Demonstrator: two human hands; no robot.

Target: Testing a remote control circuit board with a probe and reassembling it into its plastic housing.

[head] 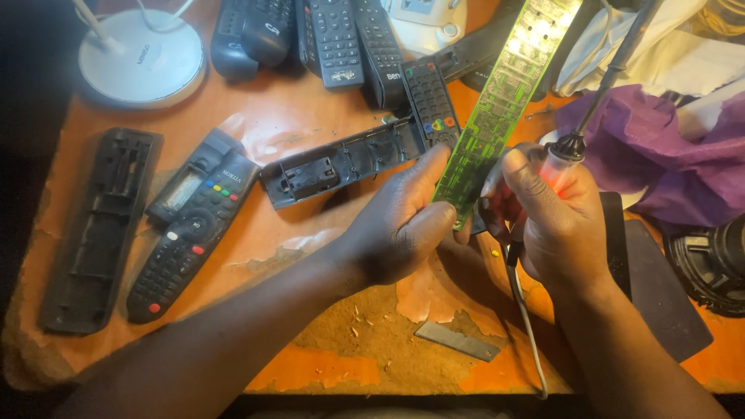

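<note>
My left hand (400,225) grips the near end of a long green circuit board (500,97) that slants up toward the top of the view, brightly lit at its far end. My right hand (555,221) steadies the board's right edge with its fingers and also holds a soldering iron (570,147) whose handle glows red, its dark shaft rising to the upper right and its white cord (524,310) trailing down past my wrist.
An orange, worn table (310,361) carries an open remote shell (341,159), a black remote (194,233), an empty back cover (97,229), several remotes at the top, a white lamp base (143,58), purple cloth (667,155), a speaker (714,264), a metal strip (456,341).
</note>
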